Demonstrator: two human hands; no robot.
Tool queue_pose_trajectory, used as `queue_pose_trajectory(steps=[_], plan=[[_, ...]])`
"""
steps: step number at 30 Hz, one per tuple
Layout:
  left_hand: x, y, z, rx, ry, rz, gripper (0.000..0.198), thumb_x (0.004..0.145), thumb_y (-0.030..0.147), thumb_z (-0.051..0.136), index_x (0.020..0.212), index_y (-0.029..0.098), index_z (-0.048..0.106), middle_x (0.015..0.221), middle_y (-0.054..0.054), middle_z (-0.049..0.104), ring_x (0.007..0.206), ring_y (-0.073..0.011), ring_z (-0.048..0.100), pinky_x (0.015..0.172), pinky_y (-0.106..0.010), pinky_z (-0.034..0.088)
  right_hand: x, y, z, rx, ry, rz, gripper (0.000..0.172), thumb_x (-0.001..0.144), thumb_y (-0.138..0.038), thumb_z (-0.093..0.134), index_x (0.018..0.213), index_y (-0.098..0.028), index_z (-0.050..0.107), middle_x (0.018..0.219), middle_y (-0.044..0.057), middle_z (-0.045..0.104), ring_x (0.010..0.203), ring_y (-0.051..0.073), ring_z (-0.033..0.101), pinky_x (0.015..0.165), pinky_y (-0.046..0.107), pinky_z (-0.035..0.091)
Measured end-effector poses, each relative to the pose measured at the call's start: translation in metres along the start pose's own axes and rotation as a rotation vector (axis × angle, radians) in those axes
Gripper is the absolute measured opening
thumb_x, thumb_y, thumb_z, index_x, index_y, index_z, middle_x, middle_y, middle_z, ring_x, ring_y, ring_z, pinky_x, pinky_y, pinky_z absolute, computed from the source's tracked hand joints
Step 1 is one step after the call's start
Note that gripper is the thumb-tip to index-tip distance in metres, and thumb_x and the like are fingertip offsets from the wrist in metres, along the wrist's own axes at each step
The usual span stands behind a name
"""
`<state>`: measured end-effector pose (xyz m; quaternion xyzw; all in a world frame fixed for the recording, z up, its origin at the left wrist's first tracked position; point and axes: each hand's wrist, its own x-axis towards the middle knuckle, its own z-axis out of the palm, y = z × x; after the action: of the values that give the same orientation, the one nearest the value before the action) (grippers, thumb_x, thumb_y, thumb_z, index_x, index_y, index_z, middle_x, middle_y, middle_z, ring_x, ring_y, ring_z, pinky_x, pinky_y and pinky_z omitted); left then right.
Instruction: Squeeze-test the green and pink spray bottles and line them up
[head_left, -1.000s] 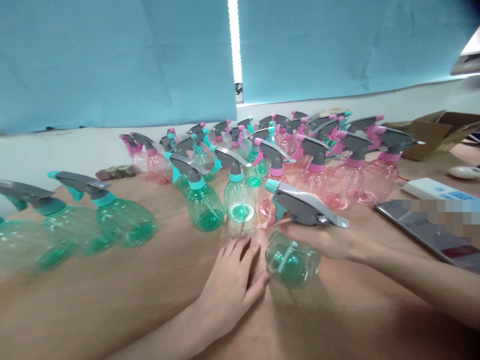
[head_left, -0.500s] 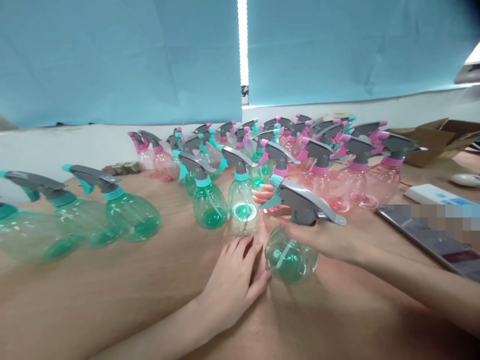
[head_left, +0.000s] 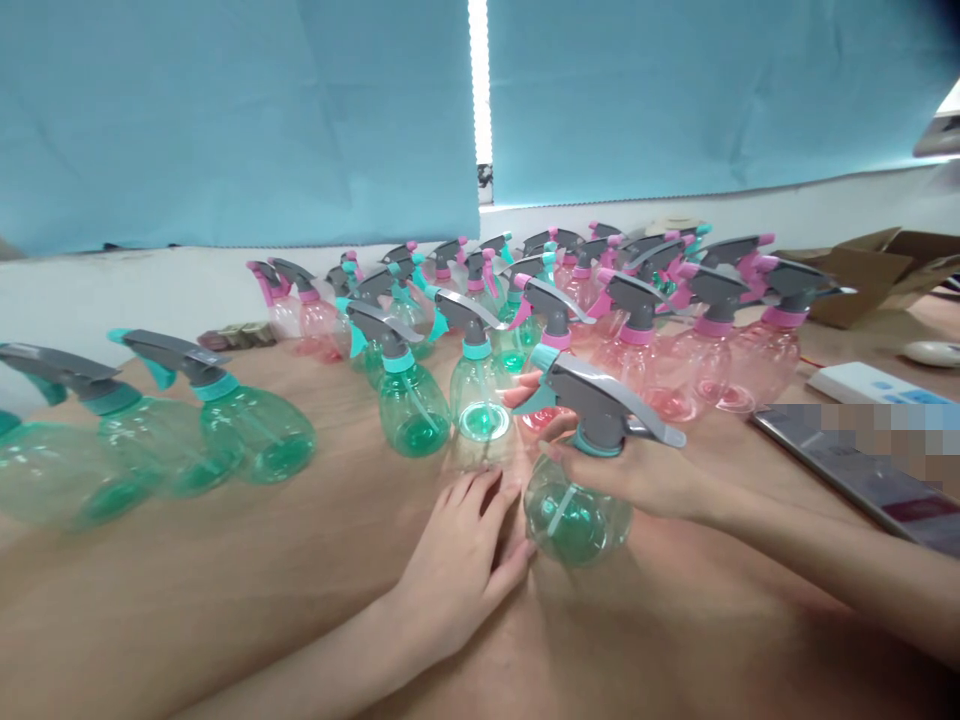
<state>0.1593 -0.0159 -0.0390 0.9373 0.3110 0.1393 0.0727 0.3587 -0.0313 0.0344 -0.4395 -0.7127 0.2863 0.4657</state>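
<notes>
Just right of centre stands a clear green spray bottle with a grey head and a turquoise nozzle, trigger and collar. My right hand is wrapped around its neck from behind and the right, some fingers reaching past the trigger. My left hand lies palm down on the table with fingers spread, its thumb close to the bottle's base. Whether the thumb touches it I cannot tell. Beyond my left fingertips stand a pale green spray bottle and a darker green spray bottle.
Several green spray bottles stand at the left. Many pink spray bottles with some green ones crowd the back. At the right are a phone, a white box, a mouse and an opened cardboard box. Blue blinds hang behind.
My right fingers have curled in closer around the neck of the green spray bottle, which looks slightly more upright. The left hand stays in place. The view has shifted a little.
</notes>
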Motion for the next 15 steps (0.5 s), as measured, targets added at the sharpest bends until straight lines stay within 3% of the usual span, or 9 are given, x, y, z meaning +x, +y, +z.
queue_pose_trajectory(steps=[8,11,15], plan=[[0.0023,0.0006,-0.0012,0.018,-0.025,-0.004,0.037,0.092,0.032,0.055,0.126,0.017,0.051,0.134,-0.015,0.05,0.123,-0.0337,0.044,0.1,-0.053,0.039,-0.0033,0.0092,0.0014,-0.029,0.043,0.026,0.012,0.074,-0.013,0.055,0.073,-0.025,0.055,0.071,-0.003,0.062,0.078,0.016,0.062,0.071,0.027,0.055],[0.0021,0.0007,-0.0011,0.02,-0.031,0.0,0.039,0.092,0.031,0.055,0.127,0.016,0.05,0.135,-0.016,0.049,0.124,-0.034,0.044,0.1,-0.053,0.039,-0.0037,0.0085,0.0017,-0.031,0.028,0.022,0.015,0.074,-0.012,0.055,0.078,-0.026,0.058,0.075,-0.002,0.065,0.081,0.017,0.063,0.071,0.027,0.054],[0.0011,0.0007,-0.0007,0.011,-0.001,0.003,0.039,0.092,0.032,0.054,0.127,0.017,0.05,0.134,-0.015,0.05,0.122,-0.034,0.046,0.098,-0.053,0.04,-0.0014,0.0001,0.0016,0.019,-0.027,0.014,0.034,0.075,-0.008,0.051,0.1,-0.027,0.063,0.086,0.0,0.07,0.083,0.018,0.066,0.076,0.031,0.055]])
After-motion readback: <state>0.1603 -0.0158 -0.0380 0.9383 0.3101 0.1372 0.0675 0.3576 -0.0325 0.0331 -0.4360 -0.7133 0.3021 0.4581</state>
